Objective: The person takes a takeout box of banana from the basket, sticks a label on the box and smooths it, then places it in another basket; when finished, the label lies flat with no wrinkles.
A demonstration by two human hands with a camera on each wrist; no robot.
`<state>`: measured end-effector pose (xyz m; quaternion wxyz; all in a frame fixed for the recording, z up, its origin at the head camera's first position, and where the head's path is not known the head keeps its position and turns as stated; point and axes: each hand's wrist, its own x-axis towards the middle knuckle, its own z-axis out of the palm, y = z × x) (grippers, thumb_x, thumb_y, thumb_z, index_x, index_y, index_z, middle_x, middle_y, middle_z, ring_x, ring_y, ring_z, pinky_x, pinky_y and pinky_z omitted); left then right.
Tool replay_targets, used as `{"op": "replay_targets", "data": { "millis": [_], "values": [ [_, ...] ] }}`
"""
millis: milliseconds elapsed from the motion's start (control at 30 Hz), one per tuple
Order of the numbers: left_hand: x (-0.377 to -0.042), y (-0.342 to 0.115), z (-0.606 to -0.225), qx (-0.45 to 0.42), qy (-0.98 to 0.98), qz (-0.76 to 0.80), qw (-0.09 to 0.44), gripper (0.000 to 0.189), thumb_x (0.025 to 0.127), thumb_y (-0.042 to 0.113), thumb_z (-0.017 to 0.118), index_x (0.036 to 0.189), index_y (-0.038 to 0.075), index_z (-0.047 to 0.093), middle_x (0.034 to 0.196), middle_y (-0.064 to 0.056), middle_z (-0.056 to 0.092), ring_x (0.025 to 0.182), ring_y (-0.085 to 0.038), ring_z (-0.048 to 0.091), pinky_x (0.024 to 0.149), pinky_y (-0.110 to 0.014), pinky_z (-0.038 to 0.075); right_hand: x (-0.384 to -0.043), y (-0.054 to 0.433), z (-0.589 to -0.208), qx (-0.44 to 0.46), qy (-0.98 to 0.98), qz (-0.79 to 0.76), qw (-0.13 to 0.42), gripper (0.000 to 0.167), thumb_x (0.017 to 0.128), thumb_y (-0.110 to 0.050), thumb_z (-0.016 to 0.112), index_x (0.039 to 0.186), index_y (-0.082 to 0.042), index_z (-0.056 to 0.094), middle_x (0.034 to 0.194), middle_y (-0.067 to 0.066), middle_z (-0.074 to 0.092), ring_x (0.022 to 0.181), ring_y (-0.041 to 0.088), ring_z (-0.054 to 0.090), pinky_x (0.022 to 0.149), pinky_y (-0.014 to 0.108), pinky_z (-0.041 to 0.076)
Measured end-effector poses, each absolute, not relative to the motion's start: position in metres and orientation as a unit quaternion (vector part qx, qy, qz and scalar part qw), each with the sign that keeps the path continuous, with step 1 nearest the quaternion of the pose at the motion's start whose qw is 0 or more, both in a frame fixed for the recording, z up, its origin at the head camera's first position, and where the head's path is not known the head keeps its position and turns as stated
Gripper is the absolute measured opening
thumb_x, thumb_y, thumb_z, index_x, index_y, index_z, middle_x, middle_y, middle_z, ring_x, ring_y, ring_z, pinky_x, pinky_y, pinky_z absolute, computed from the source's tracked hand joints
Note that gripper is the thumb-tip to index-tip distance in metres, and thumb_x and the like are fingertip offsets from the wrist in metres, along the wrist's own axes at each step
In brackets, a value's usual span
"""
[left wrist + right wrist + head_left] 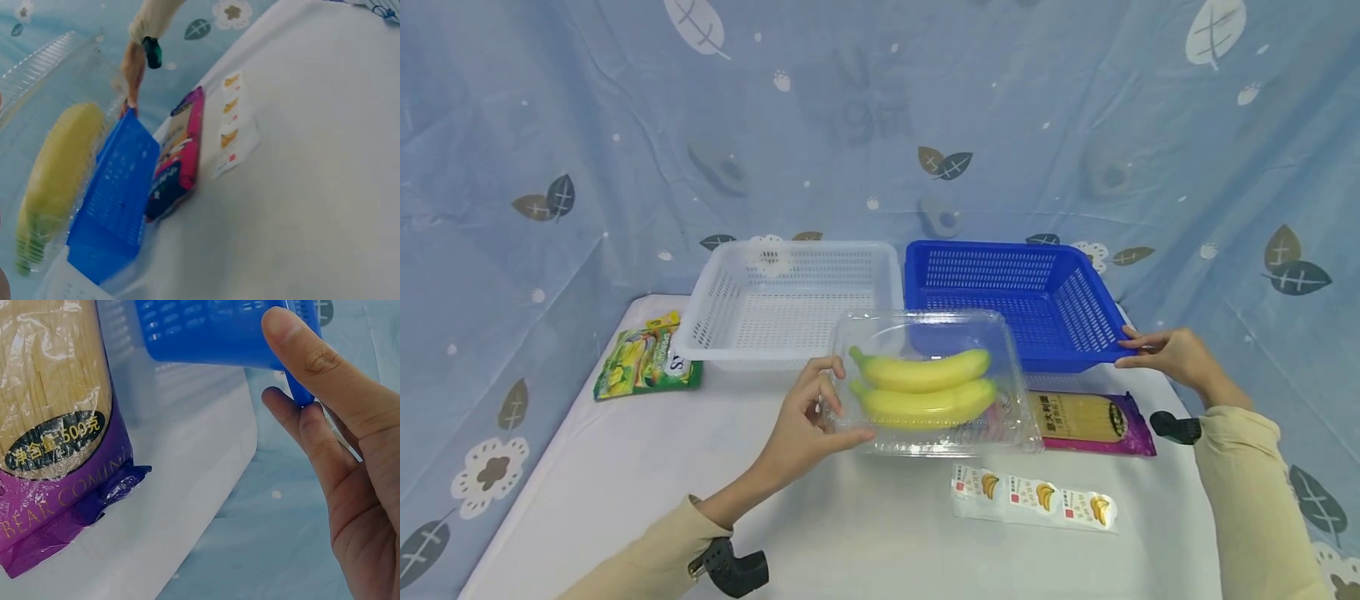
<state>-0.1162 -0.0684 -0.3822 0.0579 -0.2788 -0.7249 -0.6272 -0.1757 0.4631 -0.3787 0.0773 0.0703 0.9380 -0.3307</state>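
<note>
In the head view my left hand (pixel 808 417) grips the left side of a clear plastic box (pixel 925 329). Two yellow bananas (pixel 925 387) with greenish stems lie inside it. The box is held up over the table, overlapping the front edges of both baskets. My right hand (pixel 1176 358) pinches the right front corner of the blue basket (pixel 917 275); in the right wrist view its thumb lies on top of the rim and the fingers (pixel 322 434) beneath. A purple pack of noodles (pixel 1086 417) lies just in front of that basket.
A white basket (pixel 805 354) stands left of the blue one. Beside it lies a green and yellow snack bag (pixel 640 362). A strip of banana stickers (pixel 1037 497) is on the white table (pixel 850 533) near the front. A blue patterned cloth (pixel 850 125) hangs behind.
</note>
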Motion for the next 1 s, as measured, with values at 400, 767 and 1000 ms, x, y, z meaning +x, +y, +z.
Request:
{"op": "replay_targets", "data": {
  "millis": [400,767,1000],
  "values": [
    [-0.097,-0.090,-0.399,-0.267,-0.732,-0.624,0.057,0.043,0.065,0.004,0.088,0.074,0.017,0.047,0.117,-0.013,0.044,0.085,-0.020,0.045,0.052,-0.021,0.040,-0.178,0.464,-0.378,0.065,0.941,-0.322,0.079,0.076,0.075,-0.044,0.080,0.121,0.012,0.057,0.139,0.024,0.035,0.128,0.060,0.026,0.096,0.066,0.029],
    [-0.084,-0.112,-0.421,-0.250,-0.755,-0.603,0.058,0.045,0.063,0.007,0.089,0.075,0.017,0.047,0.119,-0.015,0.045,0.083,-0.013,0.043,0.050,-0.020,0.038,-0.177,0.464,-0.380,0.066,0.943,-0.314,0.085,0.076,0.076,-0.045,0.079,0.122,0.012,0.056,0.140,0.023,0.034,0.127,0.061,0.026,0.096,0.070,0.028],
    [-0.075,-0.128,-0.424,-0.243,-0.772,-0.584,0.059,0.047,0.061,0.002,0.089,0.076,0.015,0.047,0.118,-0.013,0.046,0.081,-0.011,0.044,0.051,-0.018,0.040,-0.177,0.464,-0.380,0.066,0.941,-0.321,0.086,0.078,0.076,-0.046,0.079,0.122,0.012,0.056,0.140,0.023,0.033,0.127,0.061,0.026,0.096,0.070,0.028]
  ]
}}
